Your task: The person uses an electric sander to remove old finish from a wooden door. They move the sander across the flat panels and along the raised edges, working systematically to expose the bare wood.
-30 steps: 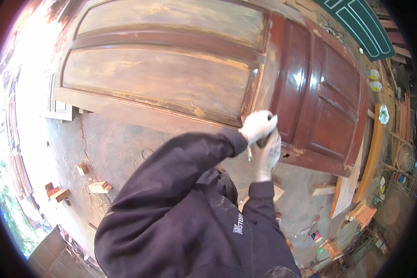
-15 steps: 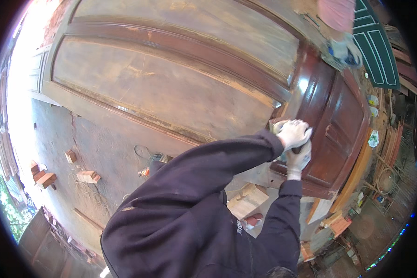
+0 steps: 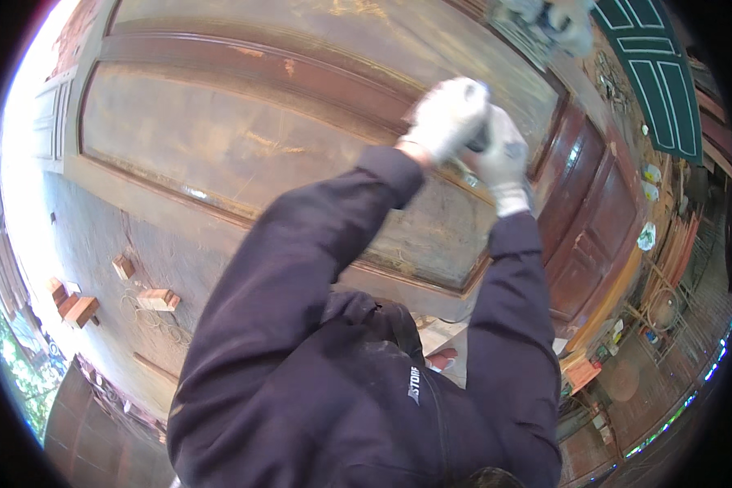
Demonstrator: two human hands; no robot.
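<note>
A large panelled wooden door (image 3: 187, 130) lies before me, its long panels dull and dusty and its right end glossy reddish brown. My left hand (image 3: 450, 118), in a white glove, is closed and slightly blurred above the middle rail. Against it, just to the right, is my right hand (image 3: 500, 154), gloved too, its fingers curled. Between them shows a small part of a dark hand-held tool (image 3: 479, 140); the gloves hide the rest, so its kind is unclear. Whether it touches the door I cannot tell.
At the top edge, a co-worker's gloved hands (image 3: 557, 24) are over the door's far side. A green door (image 3: 651, 81) with white lines stands at the far right. Wooden blocks (image 3: 159, 299) lie on the floor at left. Planks (image 3: 679, 252) lean at right.
Both my hands have moved left and away from me, from the glossy right end to the middle rail, together with the tool. The co-worker's hands have shifted left.
</note>
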